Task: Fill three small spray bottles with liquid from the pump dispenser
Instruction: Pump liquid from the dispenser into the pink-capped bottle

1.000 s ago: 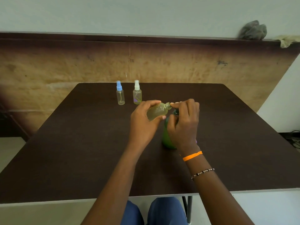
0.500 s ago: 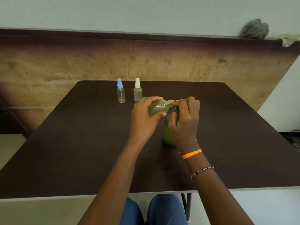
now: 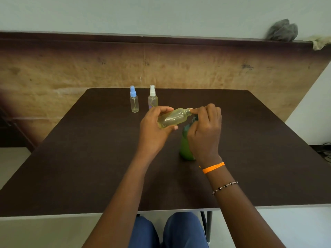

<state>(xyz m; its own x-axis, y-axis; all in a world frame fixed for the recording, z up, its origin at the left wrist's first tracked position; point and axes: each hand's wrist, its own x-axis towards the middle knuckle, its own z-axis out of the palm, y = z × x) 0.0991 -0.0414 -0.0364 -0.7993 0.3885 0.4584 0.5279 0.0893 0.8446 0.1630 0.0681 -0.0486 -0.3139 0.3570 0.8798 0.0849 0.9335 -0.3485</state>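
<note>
Dark brown counter (image 3: pixel 71 167) set against a worn wooden wall panel (image 3: pixel 197 68). We are holding an uncapped small bottle (image 3: pixel 172 118) tilted on its side in our left hand (image 3: pixel 154 129), fingers curling around its body, neck pointing right. Our right hand (image 3: pixel 204 133) is resting over the green pump dispenser (image 3: pixel 185 149), its fingers bending over the pump head beside the bottle's neck. Two capped spray bottles, blue-topped (image 3: pixel 134 99) and white-topped (image 3: pixel 152 97), are standing upright near the far edge.
</note>
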